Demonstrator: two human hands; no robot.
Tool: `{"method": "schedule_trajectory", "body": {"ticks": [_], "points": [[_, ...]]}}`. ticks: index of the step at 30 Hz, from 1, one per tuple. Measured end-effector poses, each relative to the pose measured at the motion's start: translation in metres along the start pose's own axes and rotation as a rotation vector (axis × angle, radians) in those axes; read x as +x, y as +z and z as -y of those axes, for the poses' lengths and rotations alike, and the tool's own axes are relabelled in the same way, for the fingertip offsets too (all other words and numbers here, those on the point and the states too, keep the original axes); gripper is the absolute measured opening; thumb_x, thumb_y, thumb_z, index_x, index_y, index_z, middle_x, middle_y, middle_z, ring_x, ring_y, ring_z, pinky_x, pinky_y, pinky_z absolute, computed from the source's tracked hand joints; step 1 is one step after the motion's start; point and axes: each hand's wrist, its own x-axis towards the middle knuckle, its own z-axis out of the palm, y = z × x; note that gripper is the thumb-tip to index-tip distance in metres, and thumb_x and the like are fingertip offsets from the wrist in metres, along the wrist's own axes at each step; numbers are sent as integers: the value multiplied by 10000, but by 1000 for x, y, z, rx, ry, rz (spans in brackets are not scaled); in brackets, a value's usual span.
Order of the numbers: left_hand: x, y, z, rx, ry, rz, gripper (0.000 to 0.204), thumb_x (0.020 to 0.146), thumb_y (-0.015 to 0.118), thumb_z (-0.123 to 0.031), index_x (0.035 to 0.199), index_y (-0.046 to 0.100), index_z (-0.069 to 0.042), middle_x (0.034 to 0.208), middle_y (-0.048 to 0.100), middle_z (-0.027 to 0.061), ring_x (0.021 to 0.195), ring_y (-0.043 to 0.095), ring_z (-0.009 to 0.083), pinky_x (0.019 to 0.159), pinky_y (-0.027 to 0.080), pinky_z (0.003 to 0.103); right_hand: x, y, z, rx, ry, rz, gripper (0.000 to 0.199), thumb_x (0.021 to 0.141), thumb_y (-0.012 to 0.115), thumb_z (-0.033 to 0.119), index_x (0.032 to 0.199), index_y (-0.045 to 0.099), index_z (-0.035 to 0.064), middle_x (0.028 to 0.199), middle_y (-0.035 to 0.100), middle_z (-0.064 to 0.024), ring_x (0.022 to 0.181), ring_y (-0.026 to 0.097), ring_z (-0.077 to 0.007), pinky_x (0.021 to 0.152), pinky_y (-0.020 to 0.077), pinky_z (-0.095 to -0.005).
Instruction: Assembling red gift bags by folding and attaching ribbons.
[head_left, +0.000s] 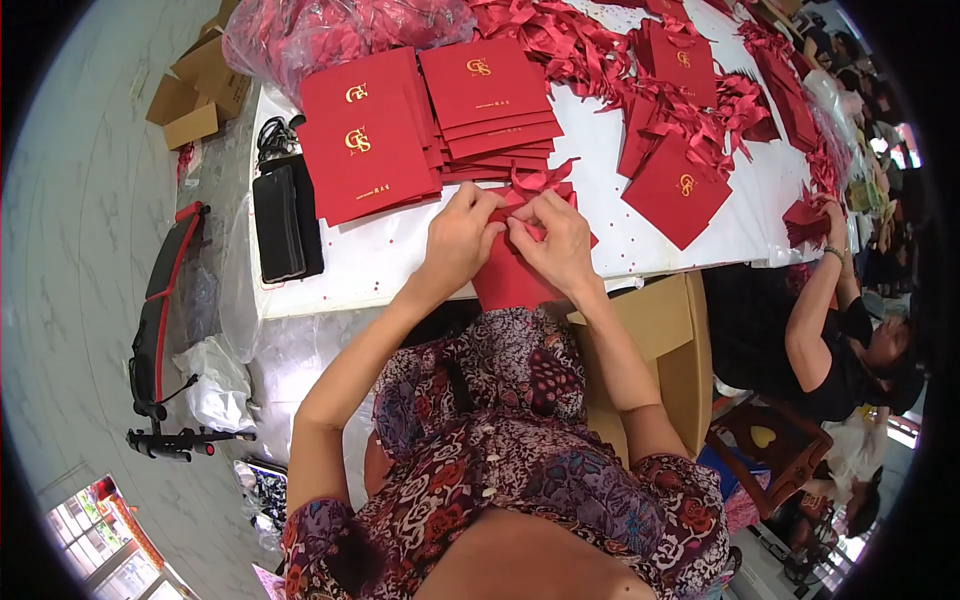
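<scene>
A flat red paper bag [513, 281] lies at the table's near edge, partly hanging over it towards my lap. Red ribbon [541, 179] sticks up at its far end. My left hand [463, 238] and my right hand [553, 240] meet over that end, each with thumb and fingers pinched on the ribbon. Their fingers hide most of the ribbon there. Just beyond my hands sit two stacks of flat red bags with gold print, a left stack [365, 140] and a right stack [487, 95].
More ribboned red bags [680, 190] lie to the right, near heaped red ribbons [560, 45]. A black phone [279, 222] rests at the table's left. Clear plastic bags [340, 35] stand at the back. A cardboard box [660, 340] is by my right arm. A co-worker [825, 320] handles red bags.
</scene>
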Motion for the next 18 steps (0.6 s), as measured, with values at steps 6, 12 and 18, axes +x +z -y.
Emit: {"method": "schedule_trajectory", "body": {"ticks": [6,12,18], "points": [[12,-9,9,-78,-167,172,193,808,695,-17,989,627,-19,909,615,159,850,624,351,745,503,440,-1,4,0,8,-9,6,141,754,749,92,765,625,26,762,587,-103,691,626,-300,605,492,-400],[21,-16,-1,87,-220,292,83,857,606,-58,919,575,-11,871,651,200,832,638,411,707,490,490,-2,5,-5,-19,-55,5,117,770,747,79,778,646,20,730,585,-96,615,594,-246,576,477,-358],[21,-18,-5,79,-228,302,68,857,549,-49,908,577,-14,777,654,200,821,654,423,691,505,526,-1,3,6,-22,43,62,139,773,738,101,761,624,22,714,589,-110,619,608,-283,581,488,-388]]}}
